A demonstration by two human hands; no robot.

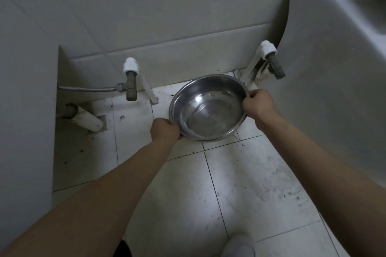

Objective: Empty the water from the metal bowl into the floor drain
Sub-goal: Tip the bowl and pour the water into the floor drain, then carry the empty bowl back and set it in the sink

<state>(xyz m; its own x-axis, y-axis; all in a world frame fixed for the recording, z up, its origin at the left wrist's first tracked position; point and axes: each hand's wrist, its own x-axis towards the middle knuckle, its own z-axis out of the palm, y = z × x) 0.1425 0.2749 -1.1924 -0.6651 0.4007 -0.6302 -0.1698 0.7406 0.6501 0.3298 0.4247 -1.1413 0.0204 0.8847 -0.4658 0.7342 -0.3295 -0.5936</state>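
Left grip [166, 130] and right grip [260, 102] clench metal bowl [208, 108] rim, opposite sides. Drain unseen; locate first, tip slowly away, avoid splash.

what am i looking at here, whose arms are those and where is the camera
No machine here: a person wears one camera on the head, looking forward and down, so the arms are their own. The left hand and the right hand each grip the rim of a metal bowl, held above a tiled floor. A little water seems to lie in it. A valve stands by the wall, and what looks like a white basin is at the right. No floor drain shows.
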